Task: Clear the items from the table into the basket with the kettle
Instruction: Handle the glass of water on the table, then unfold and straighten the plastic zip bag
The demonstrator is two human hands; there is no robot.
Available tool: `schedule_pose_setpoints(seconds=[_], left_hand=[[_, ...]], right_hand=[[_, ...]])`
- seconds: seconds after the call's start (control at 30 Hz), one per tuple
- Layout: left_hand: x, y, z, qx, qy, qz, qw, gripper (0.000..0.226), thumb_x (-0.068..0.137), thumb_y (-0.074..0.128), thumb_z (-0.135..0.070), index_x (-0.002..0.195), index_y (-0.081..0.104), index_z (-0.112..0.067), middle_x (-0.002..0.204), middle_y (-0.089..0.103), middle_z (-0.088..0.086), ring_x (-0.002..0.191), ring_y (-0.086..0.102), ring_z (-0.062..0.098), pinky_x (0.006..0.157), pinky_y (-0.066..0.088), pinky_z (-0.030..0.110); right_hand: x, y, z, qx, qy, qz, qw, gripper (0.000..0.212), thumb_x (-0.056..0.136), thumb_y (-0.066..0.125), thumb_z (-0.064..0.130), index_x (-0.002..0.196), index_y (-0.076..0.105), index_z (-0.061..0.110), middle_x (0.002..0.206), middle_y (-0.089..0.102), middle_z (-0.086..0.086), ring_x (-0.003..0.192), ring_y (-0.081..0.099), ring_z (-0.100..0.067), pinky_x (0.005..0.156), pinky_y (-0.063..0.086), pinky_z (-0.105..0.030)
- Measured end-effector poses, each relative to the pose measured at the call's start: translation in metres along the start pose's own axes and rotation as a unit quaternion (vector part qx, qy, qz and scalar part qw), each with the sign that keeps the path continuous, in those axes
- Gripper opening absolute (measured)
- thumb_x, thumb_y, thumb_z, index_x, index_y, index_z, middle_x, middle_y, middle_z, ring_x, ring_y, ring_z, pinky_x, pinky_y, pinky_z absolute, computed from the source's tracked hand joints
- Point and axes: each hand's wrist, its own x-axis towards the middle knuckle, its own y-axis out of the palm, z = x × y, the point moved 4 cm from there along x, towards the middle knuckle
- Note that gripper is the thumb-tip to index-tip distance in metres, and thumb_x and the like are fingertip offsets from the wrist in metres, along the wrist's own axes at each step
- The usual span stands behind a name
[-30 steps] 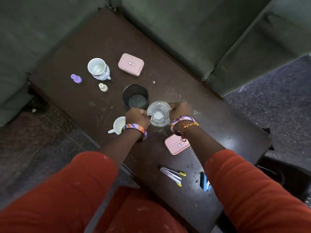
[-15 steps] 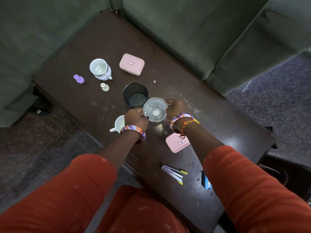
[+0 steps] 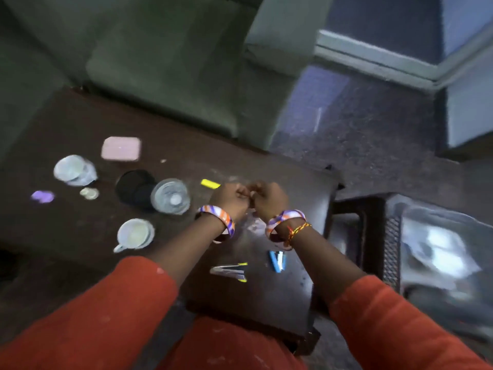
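Nearest, on the tabletop point(image 3: 80, 231): nail clippers point(image 3: 229, 271) and a blue item point(image 3: 277, 260). Past them, left hand point(image 3: 230, 198) and right hand point(image 3: 269, 200) drawn together, fingers curled; blur hides whether anything is held. Half a second ago clasped round the glass point(image 3: 170, 196); now released, standing beside the black cup point(image 3: 134, 186). View swung right, revealing the basket point(image 3: 392, 249) with something shiny, likely the kettle point(image 3: 440, 252). Farther: white cups, pink box. Clearing barely begun.

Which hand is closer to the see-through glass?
The left hand. It is just to the right of the clear glass, a small gap apart. The right hand is farther right, beyond the left hand. Both are curled close together; the picture is blurry.
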Motion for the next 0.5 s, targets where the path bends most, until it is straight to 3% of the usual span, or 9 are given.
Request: schedule_pose_setpoints(seconds=[0.1, 0.17, 0.23, 0.33, 0.4, 0.5], left_hand=[[-0.010, 0.052, -0.062, 0.048, 0.074, 0.069, 0.994, 0.010, 0.082, 0.059, -0.006, 0.079, 0.068, -0.003, 0.092, 0.071, 0.024, 0.088, 0.064, 0.034, 0.067, 0.037, 0.024], [-0.021, 0.095, -0.102, 0.063, 0.121, 0.123, 0.983, 0.024, 0.083, 0.059, -0.008, 0.059, 0.060, -0.014, 0.071, 0.067, 0.021, 0.075, 0.062, 0.035, 0.060, 0.037, 0.023], [-0.037, 0.138, -0.142, 0.081, 0.163, 0.164, 0.970, 0.036, 0.085, 0.058, -0.011, 0.051, 0.050, -0.019, 0.051, 0.052, 0.004, 0.056, 0.049, 0.024, 0.050, 0.032, 0.020], [-0.067, 0.199, -0.198, 0.056, 0.205, 0.229, 0.950, 0.026, 0.087, 0.058, -0.013, 0.061, 0.058, -0.014, 0.061, 0.055, 0.008, 0.055, 0.047, 0.017, 0.059, 0.039, 0.024], [-0.084, 0.241, -0.225, 0.016, 0.190, 0.267, 0.945, 0.028, 0.087, 0.057, -0.010, 0.060, 0.055, -0.015, 0.063, 0.054, 0.010, 0.060, 0.049, 0.021, 0.059, 0.040, 0.026], [-0.077, 0.293, -0.230, 0.005, 0.125, 0.270, 0.955, 0.026, 0.086, 0.056, -0.003, 0.061, 0.057, -0.008, 0.055, 0.057, 0.011, 0.054, 0.047, 0.020, 0.058, 0.042, 0.030]], right_hand=[[-0.032, -0.068, -0.034, 0.047, 0.040, -0.090, 0.994, 0.033, 0.086, 0.042, 0.000, 0.105, 0.069, 0.002, 0.106, 0.068, -0.028, 0.104, 0.062, -0.045, 0.090, 0.050, -0.053], [-0.057, -0.118, -0.058, 0.057, 0.058, -0.146, 0.986, 0.033, 0.086, 0.042, 0.001, 0.105, 0.069, 0.003, 0.106, 0.068, -0.029, 0.105, 0.062, -0.043, 0.092, 0.050, -0.053], [-0.083, -0.168, -0.080, 0.040, 0.071, -0.190, 0.978, 0.032, 0.086, 0.044, 0.002, 0.103, 0.070, 0.004, 0.105, 0.069, -0.027, 0.104, 0.063, -0.039, 0.091, 0.051, -0.045], [-0.118, -0.240, -0.115, 0.031, 0.085, -0.232, 0.969, 0.030, 0.085, 0.044, 0.002, 0.099, 0.070, 0.003, 0.102, 0.069, -0.028, 0.102, 0.064, -0.039, 0.089, 0.052, -0.048], [-0.135, -0.283, -0.145, 0.036, 0.097, -0.226, 0.969, 0.029, 0.086, 0.041, 0.001, 0.094, 0.069, 0.006, 0.094, 0.069, -0.026, 0.092, 0.066, -0.038, 0.084, 0.055, -0.051], [-0.142, -0.327, -0.191, 0.076, 0.122, -0.182, 0.973, 0.028, 0.090, 0.038, -0.003, 0.103, 0.062, 0.002, 0.091, 0.060, -0.018, 0.071, 0.062, -0.026, 0.064, 0.057, -0.037]])
